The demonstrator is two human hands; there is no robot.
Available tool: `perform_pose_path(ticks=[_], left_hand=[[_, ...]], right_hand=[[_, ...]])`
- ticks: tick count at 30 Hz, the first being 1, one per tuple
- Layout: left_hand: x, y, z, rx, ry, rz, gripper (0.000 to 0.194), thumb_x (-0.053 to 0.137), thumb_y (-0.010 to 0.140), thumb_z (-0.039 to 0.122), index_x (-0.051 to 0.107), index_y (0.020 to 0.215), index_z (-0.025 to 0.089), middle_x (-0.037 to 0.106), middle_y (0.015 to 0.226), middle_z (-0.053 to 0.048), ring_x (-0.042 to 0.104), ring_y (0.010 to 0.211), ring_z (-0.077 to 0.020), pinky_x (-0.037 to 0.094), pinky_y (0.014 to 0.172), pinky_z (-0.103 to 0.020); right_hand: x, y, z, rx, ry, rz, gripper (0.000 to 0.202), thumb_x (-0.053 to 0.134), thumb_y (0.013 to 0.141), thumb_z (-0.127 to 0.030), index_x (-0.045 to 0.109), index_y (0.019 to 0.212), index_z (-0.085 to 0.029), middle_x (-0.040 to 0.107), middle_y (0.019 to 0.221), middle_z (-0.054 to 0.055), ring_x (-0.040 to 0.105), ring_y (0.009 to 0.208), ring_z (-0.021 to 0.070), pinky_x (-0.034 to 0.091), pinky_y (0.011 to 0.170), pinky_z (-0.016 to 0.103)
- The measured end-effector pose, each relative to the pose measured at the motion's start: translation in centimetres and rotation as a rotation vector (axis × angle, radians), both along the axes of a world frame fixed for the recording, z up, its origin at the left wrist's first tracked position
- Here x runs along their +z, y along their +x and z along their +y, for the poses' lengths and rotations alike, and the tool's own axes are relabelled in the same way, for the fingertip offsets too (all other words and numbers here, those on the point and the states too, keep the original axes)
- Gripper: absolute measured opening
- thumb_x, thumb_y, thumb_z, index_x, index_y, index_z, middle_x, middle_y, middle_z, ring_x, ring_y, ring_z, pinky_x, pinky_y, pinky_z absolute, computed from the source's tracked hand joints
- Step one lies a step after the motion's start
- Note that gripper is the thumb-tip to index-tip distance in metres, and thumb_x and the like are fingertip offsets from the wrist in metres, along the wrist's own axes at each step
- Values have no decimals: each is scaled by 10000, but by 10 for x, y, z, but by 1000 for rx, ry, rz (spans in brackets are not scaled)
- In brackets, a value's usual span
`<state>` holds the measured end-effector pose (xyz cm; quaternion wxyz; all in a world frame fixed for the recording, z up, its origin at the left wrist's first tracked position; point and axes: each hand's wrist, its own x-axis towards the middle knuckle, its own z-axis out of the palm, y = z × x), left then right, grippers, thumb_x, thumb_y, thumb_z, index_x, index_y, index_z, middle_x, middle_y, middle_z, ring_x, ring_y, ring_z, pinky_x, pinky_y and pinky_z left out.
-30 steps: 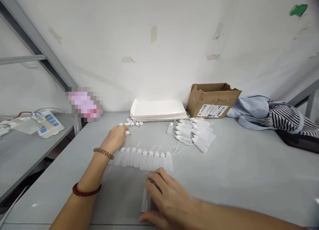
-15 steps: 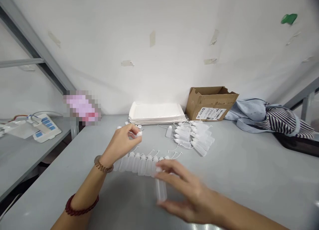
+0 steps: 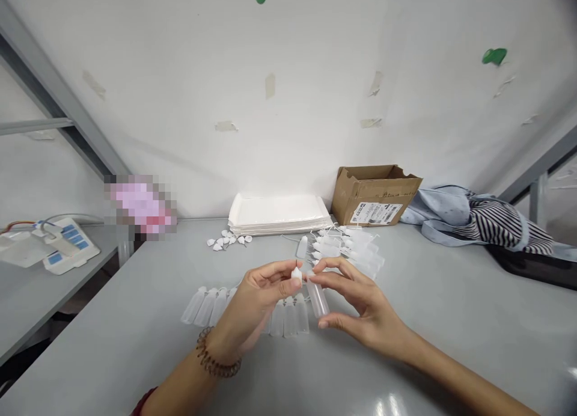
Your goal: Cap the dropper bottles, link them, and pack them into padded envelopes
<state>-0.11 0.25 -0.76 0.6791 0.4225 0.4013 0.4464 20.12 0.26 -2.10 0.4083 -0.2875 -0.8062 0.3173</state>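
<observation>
Pinched between the thumb and fingers of my left hand [image 3: 265, 296] is a small white needle-tip cap [image 3: 296, 274], its thin dark tip pointing up. My right hand [image 3: 356, 302] grips a translucent plastic bottle [image 3: 319, 300], fingers at its top and thumb near its base. The bottle leans slightly, its top close beside the cap; I cannot tell if they touch. Beneath and behind my hands runs a row of bottles [image 3: 205, 308] with tethered caps, partly hidden by my left hand. A heap of similar bottles [image 3: 360, 247] lies beyond my right hand.
Several loose white caps [image 3: 229, 238] lie on the grey table [image 3: 135, 344] at back left. A stack of white trays [image 3: 279, 214] and an open cardboard box [image 3: 378, 196] stand against the wall. Clothing [image 3: 451, 211] is piled at right; a white-and-blue device [image 3: 72, 247] sits at left.
My left hand has come from the loose caps toward the middle, bringing one cap to the bottle. My right hand has lifted the bottle up and slightly away from me. The view has shifted a little.
</observation>
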Motion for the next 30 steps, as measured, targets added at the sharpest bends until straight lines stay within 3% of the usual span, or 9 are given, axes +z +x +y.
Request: perform_pose_path(ticks=[4, 8, 23, 30], left_hand=[[-1, 3, 1, 35, -55, -130, 132, 753, 699, 209, 689, 804, 160, 604, 822, -3, 501, 746, -98, 406, 724, -225], [-6, 6, 0, 24, -100, -166, 117, 753, 706, 205, 677, 774, 149, 616, 767, -2, 515, 756, -100, 393, 765, -227], [-5, 0, 2, -30, -86, 10, 162, 746, 714, 282, 686, 737, 133, 598, 709, -7, 487, 706, -109, 388, 748, -262], [-2, 0, 3, -15, -87, 33, 162, 772, 678, 266, 687, 734, 139, 607, 713, -2, 501, 707, -102, 398, 743, -245]], right_hand=[[-3, -2, -3, -13, 67, -18, 473, 721, 755, -252, 556, 1198, -283, 494, 1133, 67, 505, 1068, 190, 461, 892, 340], [-4, -3, -5, 6, 119, -43, 476, 725, 750, -236, 557, 1196, -240, 496, 1100, 78, 507, 1060, 189, 473, 873, 314], [-4, -5, -3, 131, 149, -4, 429, 701, 768, -159, 569, 1173, -208, 497, 1108, 84, 593, 943, 155, 506, 839, 303], [0, -5, -3, 82, 166, -46, 379, 699, 774, -198, 583, 1135, -188, 551, 1065, 84, 576, 954, 171, 498, 825, 308]])
